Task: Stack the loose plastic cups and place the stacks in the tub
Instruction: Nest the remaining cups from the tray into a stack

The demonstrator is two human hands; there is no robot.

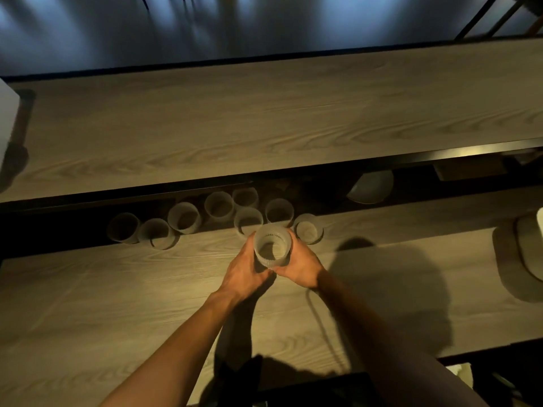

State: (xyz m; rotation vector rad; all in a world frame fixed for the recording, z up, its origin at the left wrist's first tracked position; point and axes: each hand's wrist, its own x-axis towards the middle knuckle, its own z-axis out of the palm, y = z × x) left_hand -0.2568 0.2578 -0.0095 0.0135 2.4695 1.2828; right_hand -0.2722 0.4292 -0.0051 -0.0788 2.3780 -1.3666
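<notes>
1. Frame centre: left hand [245, 273] and right hand [298, 268] clasp an upright ribbed cup [271, 249] above the dim wooden counter [117, 304].
2. Behind: loose cups [184, 217] in a ragged row, left ones shadowed.
3. Upper frame: wooden shelf [264, 113]; room blurred. Pale object [529, 254] cut off, right edge.

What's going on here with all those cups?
A person is gathering plastic cups. Their left hand and right hand both grip one frosted plastic cup, holding it upright over the wooden table. From above I cannot tell whether other cups are already nested inside it. Just behind it, eight loose cups stand open side up along the back edge, not yet stacked. I cannot make out a tub in this view.
</notes>
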